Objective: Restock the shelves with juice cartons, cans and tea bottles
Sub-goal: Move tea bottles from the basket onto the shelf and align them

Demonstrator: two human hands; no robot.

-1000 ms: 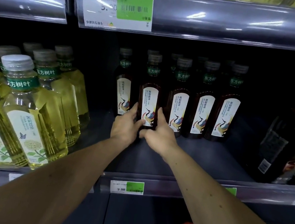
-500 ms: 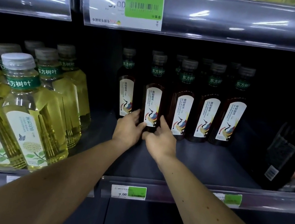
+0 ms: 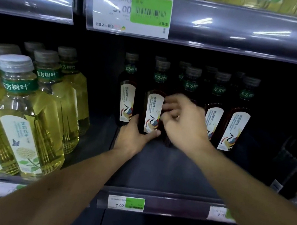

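The left hand [image 3: 135, 137] cups the base of a dark tea bottle [image 3: 152, 111], steadying it; the right hand [image 3: 183, 122] curls its grip round the neighbouring bottle [image 3: 191, 80], likely straightening the row set back from the shelf's front edge [image 3: 158, 198].

- Both forearms were bare up to the frame's lower edge, with no sleeve in view.
- The left hand [image 3: 133, 136] wore no glove, and its wrist carried no watch or band.
- The right hand [image 3: 183, 122] was likewise ungloved; a small glint on one finger was too blurred to identify.
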